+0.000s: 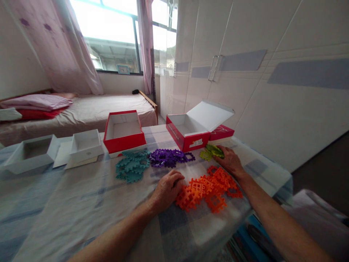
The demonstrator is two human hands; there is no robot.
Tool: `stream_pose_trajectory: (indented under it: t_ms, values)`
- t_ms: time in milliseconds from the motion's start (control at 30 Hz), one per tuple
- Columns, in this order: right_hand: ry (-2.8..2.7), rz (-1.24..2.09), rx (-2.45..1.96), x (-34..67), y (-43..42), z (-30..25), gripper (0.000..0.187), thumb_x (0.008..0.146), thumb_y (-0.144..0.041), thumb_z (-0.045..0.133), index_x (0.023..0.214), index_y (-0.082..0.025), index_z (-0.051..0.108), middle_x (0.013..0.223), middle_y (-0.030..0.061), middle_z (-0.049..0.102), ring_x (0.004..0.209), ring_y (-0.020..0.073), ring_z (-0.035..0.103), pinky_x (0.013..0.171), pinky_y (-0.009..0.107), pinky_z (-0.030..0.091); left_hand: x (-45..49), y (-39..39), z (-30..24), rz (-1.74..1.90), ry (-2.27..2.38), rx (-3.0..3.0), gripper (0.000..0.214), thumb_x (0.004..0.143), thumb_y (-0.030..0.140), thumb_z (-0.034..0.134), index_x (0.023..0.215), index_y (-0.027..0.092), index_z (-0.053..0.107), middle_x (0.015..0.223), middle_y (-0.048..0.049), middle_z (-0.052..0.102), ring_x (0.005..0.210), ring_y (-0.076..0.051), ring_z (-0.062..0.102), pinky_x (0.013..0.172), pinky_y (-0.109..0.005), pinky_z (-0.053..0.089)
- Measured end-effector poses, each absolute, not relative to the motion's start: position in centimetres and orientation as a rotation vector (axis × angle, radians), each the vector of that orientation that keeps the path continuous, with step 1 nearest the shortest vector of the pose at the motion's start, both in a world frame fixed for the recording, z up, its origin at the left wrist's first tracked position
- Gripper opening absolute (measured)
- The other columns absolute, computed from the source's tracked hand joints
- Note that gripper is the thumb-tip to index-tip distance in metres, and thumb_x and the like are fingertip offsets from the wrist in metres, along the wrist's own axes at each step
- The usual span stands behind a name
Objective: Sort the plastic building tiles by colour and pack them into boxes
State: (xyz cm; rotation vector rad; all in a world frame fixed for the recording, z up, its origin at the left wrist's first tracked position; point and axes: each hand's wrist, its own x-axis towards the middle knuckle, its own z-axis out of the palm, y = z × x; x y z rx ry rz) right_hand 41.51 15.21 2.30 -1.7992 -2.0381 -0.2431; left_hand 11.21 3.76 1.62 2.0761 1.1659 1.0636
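My right hand (230, 161) has its fingers closed on yellow-green plastic interlocking pieces (215, 150) in front of the open red box. One of those pieces looks tilted up against the fingers. My left hand (168, 188) rests on the cloth with bent fingers drawn together, at the left end of a heap of orange interlocking pieces (207, 187). What its fingers hold, if anything, is hidden. Beyond it lie purple interlocking pieces (169, 157), overlapping one another. A teal pile of similar notched pieces (133, 166) sits to their left.
A red box with its lid raised (195, 140) stands behind the pieces, and a red open tray (125, 142) is left of it. White boxes (85, 145) (32, 156) stand farther left on the checked tablecloth (114, 211). A bed (114, 109) and white wardrobe (245, 32) lie beyond.
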Motion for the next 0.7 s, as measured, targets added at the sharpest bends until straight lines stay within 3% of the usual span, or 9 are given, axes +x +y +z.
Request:
stream_pose_trajectory:
  t_ms: [200,367,500,700]
  values:
    - [-1.975,-0.238,-1.743,42.0,15.8,1.9,0.035,0.084,-0.04,0.044,0.108,-0.021,0.061,0.099,0.0099,0.06,0.096,0.0239,0.054,0.082,0.035,0.044,11.2,3.9,1.3,1.063,1.157,2.086,0.019,0.084,0.013,0.046,0.088,0.016,0.064,0.093,-0.0054,0.062,0.084,-0.014,0.059,0.079,-0.024,0.044]
    - [-1.671,-0.125,-1.562,43.0,16.6,1.8,0.038,0.079,-0.046,0.046,0.099,-0.018,0.063,0.096,0.0099,0.063,0.088,0.0224,0.057,0.084,0.036,0.044,11.2,3.8,1.5,1.074,1.158,2.078,0.02,0.084,0.013,0.045,0.088,0.016,0.064,0.091,-0.0054,0.062,0.083,-0.014,0.059,0.078,-0.024,0.044]
    - [-1.335,-0.022,-1.48,43.4,17.1,3.0,0.04,0.076,-0.051,0.049,0.093,-0.017,0.062,0.084,0.007,0.065,0.073,0.0194,0.058,0.07,0.035,0.048,11.3,3.6,1.9,1.071,1.155,2.071,0.021,0.083,0.012,0.044,0.087,0.016,0.065,0.092,-0.0059,0.063,0.084,-0.015,0.059,0.078,-0.024,0.045]
    - [-1.025,0.479,-1.024,38.5,18.3,8.5,0.037,0.066,-0.042,0.065,0.091,-0.016,0.059,0.068,-0.0019,0.06,0.046,0.0092,0.051,0.047,0.027,0.048,11.3,3.6,2.1,1.059,1.173,2.064,0.021,0.082,0.011,0.045,0.087,0.016,0.065,0.091,-0.0062,0.063,0.084,-0.015,0.059,0.078,-0.025,0.045]
